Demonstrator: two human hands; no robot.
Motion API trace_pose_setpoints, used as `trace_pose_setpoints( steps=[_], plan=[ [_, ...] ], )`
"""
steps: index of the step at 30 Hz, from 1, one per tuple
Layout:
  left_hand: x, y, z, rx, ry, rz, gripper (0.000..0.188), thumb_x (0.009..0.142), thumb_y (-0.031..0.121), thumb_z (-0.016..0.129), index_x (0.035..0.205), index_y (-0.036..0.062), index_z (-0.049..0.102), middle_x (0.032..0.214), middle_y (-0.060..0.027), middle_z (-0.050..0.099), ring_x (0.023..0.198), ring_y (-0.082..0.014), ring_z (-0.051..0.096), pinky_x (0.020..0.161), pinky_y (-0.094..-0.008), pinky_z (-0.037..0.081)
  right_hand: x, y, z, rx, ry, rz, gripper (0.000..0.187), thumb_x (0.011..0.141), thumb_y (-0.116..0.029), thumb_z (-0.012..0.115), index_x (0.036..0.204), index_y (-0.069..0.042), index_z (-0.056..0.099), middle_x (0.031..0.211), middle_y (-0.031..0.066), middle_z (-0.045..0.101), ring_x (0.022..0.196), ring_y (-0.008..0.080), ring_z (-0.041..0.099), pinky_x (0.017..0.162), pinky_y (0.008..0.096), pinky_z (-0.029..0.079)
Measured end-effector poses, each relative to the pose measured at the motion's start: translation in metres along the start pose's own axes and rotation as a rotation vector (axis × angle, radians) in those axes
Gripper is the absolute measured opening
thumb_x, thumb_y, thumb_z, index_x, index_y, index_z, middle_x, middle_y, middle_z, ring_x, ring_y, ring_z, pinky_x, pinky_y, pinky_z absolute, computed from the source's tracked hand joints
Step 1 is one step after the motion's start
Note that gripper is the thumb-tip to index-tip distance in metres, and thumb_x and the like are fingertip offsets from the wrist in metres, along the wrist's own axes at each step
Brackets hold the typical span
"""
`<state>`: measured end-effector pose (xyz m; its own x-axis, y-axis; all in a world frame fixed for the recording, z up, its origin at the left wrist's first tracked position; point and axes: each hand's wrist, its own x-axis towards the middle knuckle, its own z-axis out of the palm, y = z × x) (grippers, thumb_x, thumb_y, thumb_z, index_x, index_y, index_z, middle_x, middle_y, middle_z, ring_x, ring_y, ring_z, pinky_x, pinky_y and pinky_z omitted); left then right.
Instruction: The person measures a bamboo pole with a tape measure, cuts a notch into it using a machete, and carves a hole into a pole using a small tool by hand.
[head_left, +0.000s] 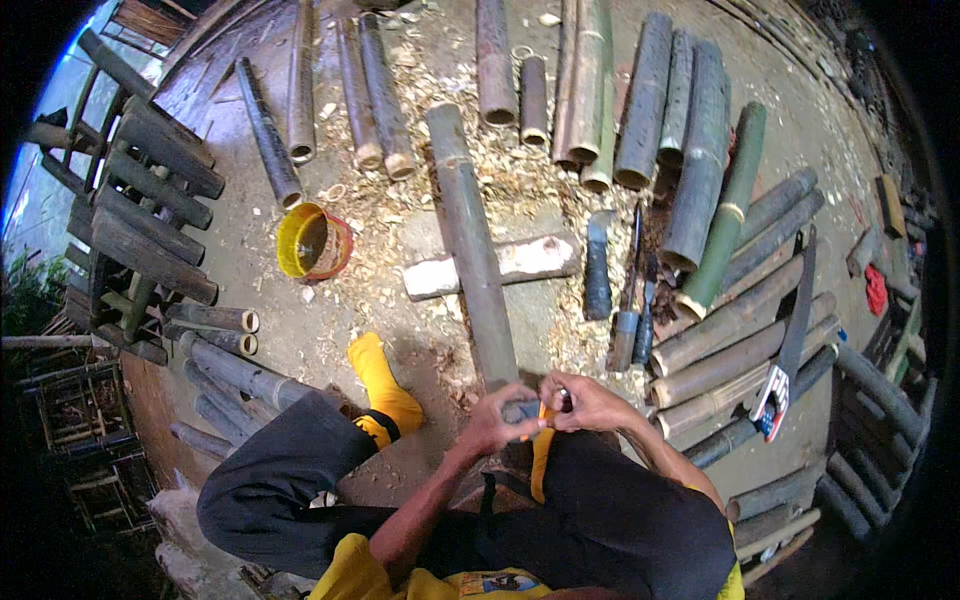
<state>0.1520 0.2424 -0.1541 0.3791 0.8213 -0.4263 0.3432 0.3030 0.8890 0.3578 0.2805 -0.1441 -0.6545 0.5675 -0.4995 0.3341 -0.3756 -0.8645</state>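
Head: orange item [543,411], seemingly between hands [488,421] [592,403].

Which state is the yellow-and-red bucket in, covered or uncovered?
Uncovered: no lid is on the bucket, and its yellow inner wall shows through the open top.

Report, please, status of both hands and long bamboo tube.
Left hand and right hand together at small orange object, kind unclear. Bamboo tube lies across pale log; wood shavings around.

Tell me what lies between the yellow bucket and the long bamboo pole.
In the head view, pale wood shavings are scattered on the ground there, and the left end of the pale log shows beside the pole.
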Motion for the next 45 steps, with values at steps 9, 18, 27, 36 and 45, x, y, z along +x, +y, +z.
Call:
trace_pose_setpoints(
  steps=[9,18,27,36,45],
  plan=[
    [-0.007,-0.031,-0.013,0.163,0.107,-0.095,0.020,0.084,0.023,0.055,0.086,0.0036,0.052,0.072,-0.0059,0.053,0.076,-0.0177,0.057,0.069,-0.0300,0.046,0.004,-0.050,-0.087,0.327,0.652,-0.279,0.011,0.079,-0.008,0.060,0.087,-0.003,0.055,0.061,-0.0039,0.050,0.055,0.0034,0.045,0.048,0.0202,0.035],
    [0.127,0.025,-0.103,-0.694,0.332,-0.229,0.023,0.087,0.029,0.042,0.095,0.0103,0.053,0.092,-0.0077,0.061,0.070,-0.0160,0.054,0.050,-0.0328,0.047,0.081,0.063,-0.078,-0.852,0.885,0.202,0.062,0.073,-0.019,0.068,0.124,-0.008,0.035,0.104,0.0271,0.049,0.095,0.0438,0.050,0.077,0.0496,0.044],
    [0.207,0.048,-0.170,-1.120,0.313,-0.282,0.022,0.085,0.019,0.042,0.090,0.0002,0.052,0.077,-0.0140,0.062,0.056,-0.0217,0.056,0.047,-0.0341,0.048,0.070,0.025,-0.073,-0.282,1.088,0.098,0.069,0.063,-0.011,0.062,0.126,-0.003,0.035,0.105,0.0266,0.052,0.092,0.0384,0.052,0.083,0.0439,0.041],
    [0.103,-0.001,-0.074,-1.082,0.313,-0.067,0.026,0.091,0.027,0.043,0.104,0.0055,0.047,0.086,-0.0140,0.062,0.063,-0.0172,0.059,0.052,-0.0301,0.049,0.027,0.035,-0.005,0.035,1.201,-0.205,0.050,0.079,-0.016,0.059,0.122,0.004,0.044,0.095,0.0110,0.056,0.085,0.0191,0.054,0.077,0.0299,0.044],
    [0.010,-0.057,0.036,-0.925,0.425,-0.525,0.039,0.091,0.033,0.047,0.096,-0.0048,0.057,0.076,-0.0134,0.063,0.056,-0.0203,0.062,0.050,-0.0289,0.051,0.009,0.008,0.011,-0.169,0.674,0.064,0.025,0.079,-0.008,0.053,0.102,0.000,0.048,0.074,0.0179,0.059,0.064,0.0287,0.060,0.059,0.0384,0.046]
  ],
)
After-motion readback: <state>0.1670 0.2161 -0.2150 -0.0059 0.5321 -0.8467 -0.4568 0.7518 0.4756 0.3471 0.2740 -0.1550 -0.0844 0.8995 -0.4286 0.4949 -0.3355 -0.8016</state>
